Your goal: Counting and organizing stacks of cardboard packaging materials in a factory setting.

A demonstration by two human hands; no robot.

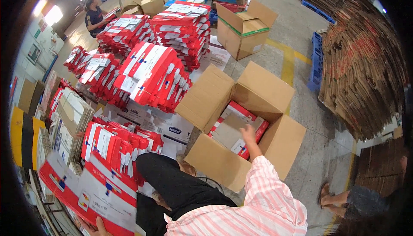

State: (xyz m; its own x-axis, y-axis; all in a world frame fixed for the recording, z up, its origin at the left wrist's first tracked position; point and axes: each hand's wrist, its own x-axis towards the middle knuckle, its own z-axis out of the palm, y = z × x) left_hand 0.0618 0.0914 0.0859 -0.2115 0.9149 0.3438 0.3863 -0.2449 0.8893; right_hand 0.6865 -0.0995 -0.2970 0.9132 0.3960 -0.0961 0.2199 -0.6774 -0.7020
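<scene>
The person sits on the floor with an open cardboard box (241,120) right in front of them, its four flaps spread wide. Their right hand (248,133) reaches down into that box, fingers loosely spread and clamped on nothing, resting on or just above a brown sheet that lies over the red-and-white flat cartons (247,126) packed inside; whether it actually touches the sheet I cannot tell. Their left hand (101,226) sits low at the lower edge of the view, closed on the bottom edge of a bundle of flattened red-and-white cartons (92,188) that leans up beside the person's dark-trousered knee.

Off to the left, more stacks of the same red-and-white cartons (146,75) cover the floor in leaning rows. A second cardboard box with a green tape stripe (245,29) stands farther back on the concrete. On the right, a tall pile of flattened brown cardboard (365,68) rests on a blue pallet (316,62). Another person (95,17) sits far back among the stacks, and someone's sandalled feet (331,197) show at the lower right.
</scene>
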